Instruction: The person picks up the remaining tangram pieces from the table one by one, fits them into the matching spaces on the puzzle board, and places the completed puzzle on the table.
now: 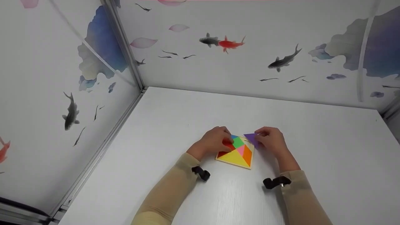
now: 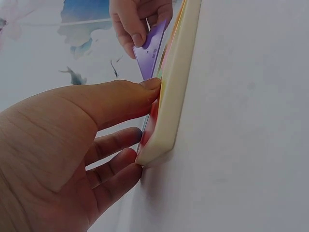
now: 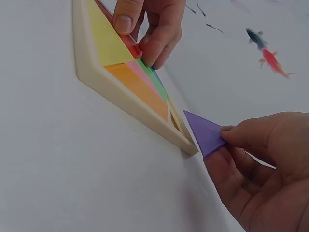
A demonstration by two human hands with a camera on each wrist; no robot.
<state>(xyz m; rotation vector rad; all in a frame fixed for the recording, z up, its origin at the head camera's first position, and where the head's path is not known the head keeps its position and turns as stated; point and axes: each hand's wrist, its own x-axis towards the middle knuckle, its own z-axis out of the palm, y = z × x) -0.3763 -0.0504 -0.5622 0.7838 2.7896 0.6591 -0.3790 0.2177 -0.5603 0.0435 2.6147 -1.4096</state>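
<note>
A wooden tangram board (image 1: pixel 232 162) lies on the white table, filled with flat coloured pieces. In it are a yellow triangle (image 1: pixel 235 158), an orange parallelogram (image 1: pixel 247 155), a pink triangle (image 1: pixel 241 149), a green square (image 1: pixel 238 142) and a red triangle (image 3: pixel 132 44). My left hand (image 1: pixel 214 142) rests its thumb and fingertips on the board's left part, over the red triangle, which it partly hides. My right hand (image 1: pixel 272 140) pinches a purple triangle (image 3: pixel 205 134) between thumb and fingers. That triangle is held by the board's far right corner, where bare wood shows.
The white table (image 1: pixel 168 122) extends around the board. Behind and to the left stand white wall panels (image 1: pixel 256 28) printed with fish and petals, joined by a metal post (image 1: pixel 122 40). A black wrist mount (image 1: pixel 201 173) sits on each sleeve.
</note>
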